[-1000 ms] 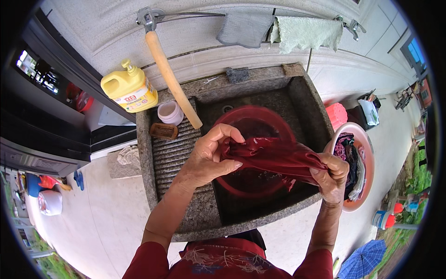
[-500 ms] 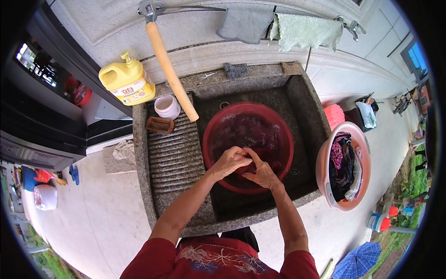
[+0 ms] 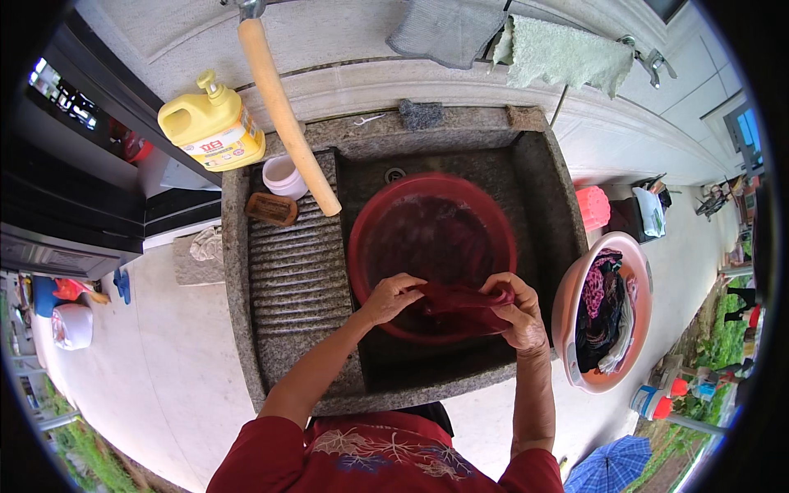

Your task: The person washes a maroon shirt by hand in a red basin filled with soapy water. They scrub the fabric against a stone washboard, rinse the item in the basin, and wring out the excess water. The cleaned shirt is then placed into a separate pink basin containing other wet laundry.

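While both forearms reach over the near edge of the stone sink [image 3: 240, 329], seen from the head, the two hands meet a dark red cloth [image 3: 460, 306] at the near side of the red basin [image 3: 358, 246]; the right hand [image 3: 522, 319] grips the cloth's right end, fingers bent round it and thumb pressed against it; the left hand [image 3: 393, 301] has its fingers curved toward the thumb, tips at the cloth's left end, though I cannot tell how firmly they close on it; the cloth spans between the hands, over the near part of the basin, and whether its underside touches the dark water [image 3: 423, 234] is hidden.

Left of the basin lies the ridged washboard [image 3: 296, 275]; a brush [image 3: 272, 209] and a pink jar [image 3: 283, 179] rest near its far end, with the tip of a hose [image 3: 288, 115] just beside the jar; a yellow jug [image 3: 212, 131] stands at the sink's far left corner; right of the sink is a pink tub [image 3: 565, 320] holding clothes [image 3: 606, 312]; beyond the sink hang a grey rag [image 3: 446, 29] and a pale green towel [image 3: 567, 56], the latter near a tap [image 3: 652, 66].
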`<action>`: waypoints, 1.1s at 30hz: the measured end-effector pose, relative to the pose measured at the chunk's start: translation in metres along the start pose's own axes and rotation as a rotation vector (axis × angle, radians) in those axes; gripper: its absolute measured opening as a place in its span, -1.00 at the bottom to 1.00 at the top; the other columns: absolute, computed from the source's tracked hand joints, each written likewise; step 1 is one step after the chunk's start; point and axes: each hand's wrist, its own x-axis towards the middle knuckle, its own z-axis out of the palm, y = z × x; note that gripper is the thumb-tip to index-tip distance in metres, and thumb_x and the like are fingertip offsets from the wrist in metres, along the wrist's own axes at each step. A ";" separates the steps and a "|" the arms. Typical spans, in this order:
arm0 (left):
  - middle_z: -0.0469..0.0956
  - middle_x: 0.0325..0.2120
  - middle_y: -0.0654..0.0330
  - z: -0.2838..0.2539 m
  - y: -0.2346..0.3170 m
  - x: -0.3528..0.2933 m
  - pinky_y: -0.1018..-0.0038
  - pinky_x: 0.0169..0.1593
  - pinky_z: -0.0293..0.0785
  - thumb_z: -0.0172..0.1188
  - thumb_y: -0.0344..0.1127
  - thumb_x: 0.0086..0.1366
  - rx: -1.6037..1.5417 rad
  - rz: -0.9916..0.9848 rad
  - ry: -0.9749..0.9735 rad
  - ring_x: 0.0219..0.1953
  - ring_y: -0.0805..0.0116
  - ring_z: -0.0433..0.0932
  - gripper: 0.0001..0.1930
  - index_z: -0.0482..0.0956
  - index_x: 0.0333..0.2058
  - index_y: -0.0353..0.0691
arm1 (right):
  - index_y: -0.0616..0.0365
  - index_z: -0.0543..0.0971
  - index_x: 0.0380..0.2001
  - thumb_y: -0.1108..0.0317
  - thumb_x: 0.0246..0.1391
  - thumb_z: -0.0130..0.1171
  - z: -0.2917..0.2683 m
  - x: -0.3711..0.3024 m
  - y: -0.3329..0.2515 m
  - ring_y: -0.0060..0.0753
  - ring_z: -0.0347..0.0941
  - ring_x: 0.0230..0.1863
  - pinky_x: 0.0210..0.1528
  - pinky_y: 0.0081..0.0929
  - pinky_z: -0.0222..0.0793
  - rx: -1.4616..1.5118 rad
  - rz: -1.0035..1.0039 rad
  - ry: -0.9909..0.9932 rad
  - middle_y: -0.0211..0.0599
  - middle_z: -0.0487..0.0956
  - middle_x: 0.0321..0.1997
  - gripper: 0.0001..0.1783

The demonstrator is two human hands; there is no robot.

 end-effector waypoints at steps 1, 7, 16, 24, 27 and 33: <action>0.52 -0.20 0.19 -0.003 0.002 0.000 0.45 -0.08 0.41 0.17 -0.30 0.25 0.008 0.066 0.041 -0.18 0.32 0.51 -0.76 0.59 -0.13 -0.20 | 0.21 0.50 -0.25 0.58 -0.16 0.12 -0.008 -0.001 -0.001 -0.73 0.23 -0.35 -0.27 -0.76 0.11 0.072 0.012 0.034 -0.53 0.41 -0.38 -0.71; 0.49 -0.32 0.30 -0.034 0.037 0.001 0.61 -0.22 0.38 0.17 -0.36 0.25 -0.184 0.221 0.305 -0.34 0.55 0.45 -0.84 0.58 -0.24 -0.30 | 0.19 0.49 -0.25 0.55 -0.14 0.12 -0.040 0.018 0.015 -0.67 0.37 -0.30 -0.14 -0.67 0.30 0.319 0.087 0.293 -0.50 0.46 -0.36 -0.72; 0.43 -0.29 0.39 -0.038 0.009 0.084 0.67 -0.18 0.25 0.12 -0.42 0.18 -0.971 -0.019 0.528 -0.24 0.63 0.38 -0.67 0.44 -0.04 -0.20 | 0.09 0.40 -0.04 0.42 0.03 0.18 -0.072 0.137 0.106 -0.48 0.34 -0.08 0.02 -0.50 0.27 -0.195 -0.078 0.554 -0.38 0.45 -0.13 -0.61; 0.52 -0.20 0.30 -0.016 -0.100 0.108 0.48 -0.17 0.44 0.21 -0.35 0.18 -0.856 -0.389 0.562 -0.22 0.46 0.48 -0.63 0.50 -0.01 -0.18 | -0.20 0.43 -0.02 0.18 -0.04 0.21 -0.042 0.187 0.231 0.09 0.40 -0.10 -0.12 -0.11 0.39 -0.997 0.019 0.285 -0.07 0.31 -0.08 -0.55; 0.53 -0.22 0.29 -0.020 -0.094 0.108 0.44 -0.17 0.48 0.25 -0.36 0.16 -0.817 -0.477 0.530 -0.24 0.43 0.50 -0.62 0.49 -0.01 -0.18 | -0.12 0.51 -0.14 0.20 -0.07 0.22 -0.044 0.185 0.230 0.05 0.36 -0.08 -0.10 -0.16 0.38 -0.936 0.009 0.396 -0.09 0.30 -0.07 -0.65; 0.51 -0.30 0.34 -0.016 -0.051 0.106 0.42 -0.19 0.49 0.28 -0.29 0.17 -0.950 -0.464 0.587 -0.29 0.42 0.51 -0.67 0.48 -0.09 -0.14 | 0.01 0.60 -0.34 0.29 -0.12 0.28 -0.013 0.172 0.212 -0.10 0.37 -0.12 -0.18 -0.31 0.37 -1.227 -0.019 0.428 -0.14 0.39 -0.15 -0.80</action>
